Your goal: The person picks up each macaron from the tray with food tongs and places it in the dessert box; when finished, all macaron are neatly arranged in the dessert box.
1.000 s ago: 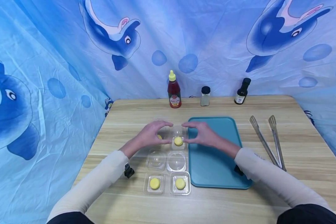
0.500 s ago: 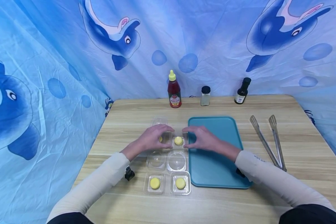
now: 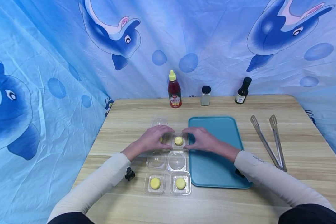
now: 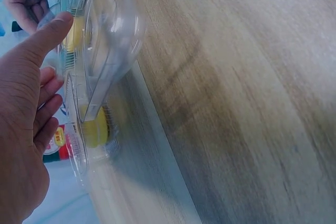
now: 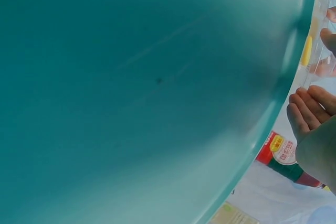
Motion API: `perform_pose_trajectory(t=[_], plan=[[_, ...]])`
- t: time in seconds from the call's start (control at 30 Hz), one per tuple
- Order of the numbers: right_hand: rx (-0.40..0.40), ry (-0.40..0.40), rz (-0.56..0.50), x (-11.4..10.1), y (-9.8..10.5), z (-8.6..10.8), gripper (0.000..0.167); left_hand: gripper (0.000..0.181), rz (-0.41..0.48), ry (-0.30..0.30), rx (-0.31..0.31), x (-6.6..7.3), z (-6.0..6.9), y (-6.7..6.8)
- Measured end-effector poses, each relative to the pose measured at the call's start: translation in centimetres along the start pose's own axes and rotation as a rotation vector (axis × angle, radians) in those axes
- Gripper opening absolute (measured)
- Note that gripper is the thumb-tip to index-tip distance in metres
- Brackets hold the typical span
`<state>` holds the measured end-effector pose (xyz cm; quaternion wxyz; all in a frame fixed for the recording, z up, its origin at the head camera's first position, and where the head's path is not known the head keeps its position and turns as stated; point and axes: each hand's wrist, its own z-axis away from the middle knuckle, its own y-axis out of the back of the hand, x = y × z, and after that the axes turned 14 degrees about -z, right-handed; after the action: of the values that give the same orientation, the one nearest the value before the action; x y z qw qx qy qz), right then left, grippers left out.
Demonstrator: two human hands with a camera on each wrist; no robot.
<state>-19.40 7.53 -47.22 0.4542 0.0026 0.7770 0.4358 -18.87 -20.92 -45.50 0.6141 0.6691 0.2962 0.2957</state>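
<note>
Fingers (image 4: 48,109) first: they curve away from the thumb in a C on both sides, left hand (image 3: 153,138) and right hand (image 3: 203,139) framing a clear box (image 3: 180,147), thumbs at its near corners, forefingers at the far ones. Can't tell how hard they squeeze. Guessing it's the corners so the flimsy plastic won't skid or buckle and the yellow cookie (image 3: 178,141) inside isn't touched. Lid position's too see-through to call. Just left, half behind the left hand, there's another cookie (image 3: 161,139) with a lid (image 3: 159,120) on its far side. Two near boxes (image 3: 162,189) hold cookies too, lids laid back to the far side, probably for easy access. Right hand reaches in over a blue tray (image 3: 218,165). Tongs (image 3: 278,144) lie farther right; sauce bottle (image 3: 175,93), jar (image 3: 205,97) and dark bottle (image 3: 242,91) line the far edge, presumably parked out of the way.
</note>
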Motion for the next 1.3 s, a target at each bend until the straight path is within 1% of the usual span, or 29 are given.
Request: perform_pose_trajectory(t=[0.2,0.37,0.67,1.0,1.17,1.3], plan=[[0.001,0.000,0.003,-0.26,0.05,-0.07,0.068,0.075,-0.002,0.001,-0.005,0.07,-0.07,0.11],[-0.001,-0.014,0.010,-0.39,-0.01,-0.11,0.068,0.074,-0.002,0.004,-0.029,0.22,-0.22,0.26],[-0.030,-0.073,0.001,-0.31,-0.23,-0.20,0.065,0.070,0.001,0.001,-0.053,0.31,-0.47,0.30],[-0.032,-0.101,-0.005,-0.53,-0.30,-0.53,0.064,0.071,-0.007,0.000,-0.071,0.16,-0.49,0.55],[-0.026,-0.111,-0.026,-0.65,-0.15,-0.53,0.071,0.071,-0.009,-0.006,-0.073,0.07,-0.42,0.61],[-0.017,-0.130,-0.042,-0.62,0.18,-0.66,0.080,0.071,0.012,-0.007,-0.057,-0.04,-0.34,0.81]])
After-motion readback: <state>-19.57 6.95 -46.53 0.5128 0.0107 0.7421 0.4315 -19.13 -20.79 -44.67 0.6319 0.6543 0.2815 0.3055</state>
